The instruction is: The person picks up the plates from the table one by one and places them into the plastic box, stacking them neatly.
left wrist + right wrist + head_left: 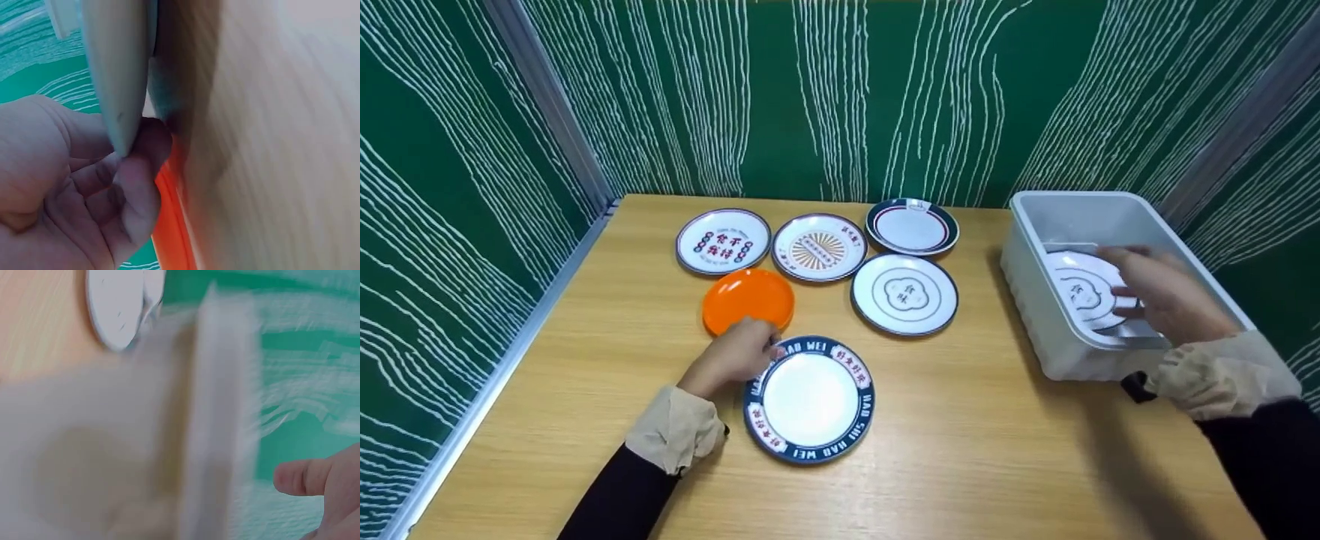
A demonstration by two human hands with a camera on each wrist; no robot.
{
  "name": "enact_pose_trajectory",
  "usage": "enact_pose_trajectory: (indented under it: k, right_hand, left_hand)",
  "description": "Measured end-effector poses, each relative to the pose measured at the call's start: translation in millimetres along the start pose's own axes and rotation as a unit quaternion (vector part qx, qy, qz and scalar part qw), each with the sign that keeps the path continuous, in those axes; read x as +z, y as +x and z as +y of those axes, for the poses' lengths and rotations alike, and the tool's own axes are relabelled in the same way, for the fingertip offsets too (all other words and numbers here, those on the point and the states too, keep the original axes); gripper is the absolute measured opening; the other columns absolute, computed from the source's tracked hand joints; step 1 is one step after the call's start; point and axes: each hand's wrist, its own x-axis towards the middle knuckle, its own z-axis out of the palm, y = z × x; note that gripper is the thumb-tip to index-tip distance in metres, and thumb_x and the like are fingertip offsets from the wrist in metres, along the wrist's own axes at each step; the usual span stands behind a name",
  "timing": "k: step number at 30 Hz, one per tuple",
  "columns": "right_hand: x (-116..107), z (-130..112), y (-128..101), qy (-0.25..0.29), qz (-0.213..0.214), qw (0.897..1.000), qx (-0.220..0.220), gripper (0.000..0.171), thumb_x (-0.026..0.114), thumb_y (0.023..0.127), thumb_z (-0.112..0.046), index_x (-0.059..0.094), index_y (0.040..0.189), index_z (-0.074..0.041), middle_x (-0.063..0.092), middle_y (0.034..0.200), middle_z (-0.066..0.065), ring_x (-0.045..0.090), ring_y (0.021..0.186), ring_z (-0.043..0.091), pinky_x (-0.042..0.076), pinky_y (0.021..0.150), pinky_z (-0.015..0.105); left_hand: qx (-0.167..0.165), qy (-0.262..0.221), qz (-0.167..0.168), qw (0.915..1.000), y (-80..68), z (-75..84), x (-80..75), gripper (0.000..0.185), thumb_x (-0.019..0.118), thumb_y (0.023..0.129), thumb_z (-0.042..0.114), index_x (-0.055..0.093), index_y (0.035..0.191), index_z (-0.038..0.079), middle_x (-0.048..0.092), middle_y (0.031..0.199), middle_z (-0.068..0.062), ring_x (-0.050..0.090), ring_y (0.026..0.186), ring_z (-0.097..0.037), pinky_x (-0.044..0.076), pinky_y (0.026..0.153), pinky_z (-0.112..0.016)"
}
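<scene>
The right wrist view was very blurry, and only one fingertip (292, 478) showed there. The left hand (735, 358) had its fingers (135, 185) curled, pinching the rim of the blue-rimmed plate (810, 399). That plate lay flat on the table (997, 465), just in front of the orange plate (748, 299). The right hand (1166, 296) reached into the white bin (1039, 300), far to the right of the blue-rimmed plate. Its fingers lay spread over the white plates (1084, 296) stacked inside. I could not tell if they gripped a plate. Four more plates (819, 246) lay behind the orange plate.
</scene>
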Motion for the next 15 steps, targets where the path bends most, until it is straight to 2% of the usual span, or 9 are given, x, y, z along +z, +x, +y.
enact_pose_trajectory:
  k: [3, 6, 8, 10, 13, 15]
  right_hand:
    - [30.2, -7.0, -17.8, -0.022, 0.027, 0.997, -0.068, 0.085, 0.046, 0.104, -0.054, 0.009, 0.163, -0.005, 0.041, 0.134, 0.007, 0.041, 0.12, 0.026, 0.051, 0.092, 0.034]
    - [62.7, -9.4, -34.4, -0.063, 0.053, 0.987, -0.135, 0.081, 0.048, 0.104, -0.052, 0.018, 0.161, -0.004, 0.041, 0.148, 0.018, 0.044, 0.129, 0.033, 0.049, 0.101, 0.043]
    - [82.2, -8.2, -44.0, -0.095, 0.085, 0.973, -0.195, 0.075, 0.051, 0.104, -0.049, 0.027, 0.158, -0.003, 0.041, 0.152, 0.023, 0.042, 0.136, 0.039, 0.043, 0.107, 0.053]
    - [98.4, -5.7, -51.8, -0.117, 0.112, 0.954, -0.251, 0.07, 0.055, 0.104, -0.045, 0.034, 0.155, -0.002, 0.042, 0.153, 0.025, 0.041, 0.14, 0.043, 0.036, 0.112, 0.06]
    - [120.0, -2.0, -56.1, -0.12, 0.124, 0.933, -0.317, 0.063, 0.06, 0.104, -0.038, 0.04, 0.151, -0.001, 0.049, 0.147, 0.025, 0.045, 0.136, 0.041, 0.035, 0.113, 0.061]
    - [135.7, 0.8, -55.7, -0.102, 0.097, 0.934, -0.329, 0.061, 0.062, 0.103, -0.033, 0.04, 0.15, -0.001, 0.05, 0.145, 0.024, 0.049, 0.132, 0.039, 0.039, 0.112, 0.058]
  left_hand:
    - [0.027, -0.068, 0.012, 0.9972, -0.1, -2.0, -4.2, 0.01, 0.064, 0.102, 0.018, 0.068, 0.096, 0.01, 0.061, 0.083, -0.006, 0.058, 0.079, -0.023, 0.051, 0.071, -0.033]
    - [0.049, -0.136, 0.033, 0.989, 0.6, -1.9, -7.2, 0.01, 0.061, 0.104, 0.015, 0.067, 0.1, 0.008, 0.062, 0.088, -0.007, 0.057, 0.084, -0.023, 0.051, 0.076, -0.033]
    - [0.058, -0.179, 0.051, 0.9807, 1.9, -0.5, -7.3, 0.011, 0.059, 0.105, 0.014, 0.066, 0.102, 0.006, 0.063, 0.091, -0.007, 0.058, 0.086, -0.022, 0.052, 0.077, -0.032]
    - [0.056, -0.233, 0.076, 0.968, 2.5, 2.7, -7.0, 0.012, 0.057, 0.106, 0.013, 0.065, 0.105, 0.004, 0.064, 0.093, -0.008, 0.059, 0.085, -0.021, 0.053, 0.077, -0.03]
    - [0.047, -0.302, 0.123, 0.9441, 3.7, 10.8, -9.2, 0.015, 0.055, 0.107, 0.014, 0.063, 0.109, 0.002, 0.066, 0.094, -0.01, 0.06, 0.083, -0.021, 0.054, 0.074, -0.027]
    - [0.032, -0.346, 0.156, 0.9248, 3.6, 18.4, -12.9, 0.016, 0.054, 0.107, 0.015, 0.062, 0.112, 0.002, 0.066, 0.095, -0.012, 0.06, 0.082, -0.021, 0.054, 0.072, -0.025]
